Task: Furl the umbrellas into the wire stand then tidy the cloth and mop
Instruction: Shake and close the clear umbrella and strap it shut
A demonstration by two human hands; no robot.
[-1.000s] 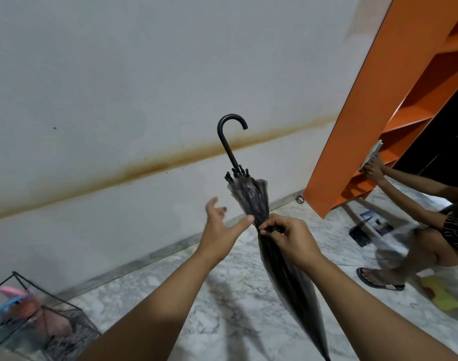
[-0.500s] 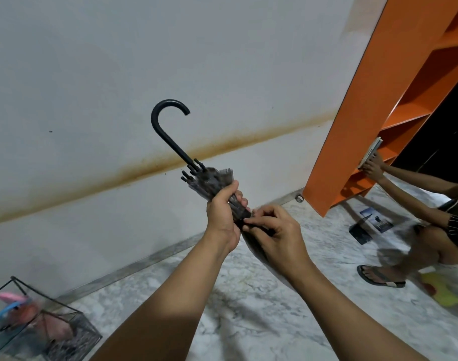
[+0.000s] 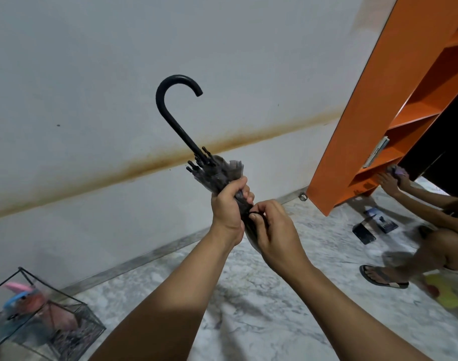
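The see-through umbrella (image 3: pixel 217 175) is being held up in the air, closed and bunched together. Its black hook handle (image 3: pixel 174 105) is pointing up and to the left, above the grip. The left hand (image 3: pixel 229 204) is wrapping its fingers tight around the bunched plastic, just under the black rib tips. The right hand (image 3: pixel 273 231) is sitting just below and right of the left one, touching it. Its thumb and fingers are pinching a thin black strap (image 3: pixel 256 213) against the umbrella. The rest of the umbrella is hiding behind the right hand.

Far down and to the left of the grip, a wire stand (image 3: pixel 53 316) is sitting on the marble floor (image 3: pixel 248 308) with pink and blue things inside. Behind the grip, a white wall (image 3: pixel 118 74) is showing a brown stain line. To the right, an orange shelf (image 3: pixel 366 126) is leaning up, and another person (image 3: pixel 436 238) is crouching by it, reaching in with both hands. A sandal (image 3: pixel 381 277) is showing on that person's foot.
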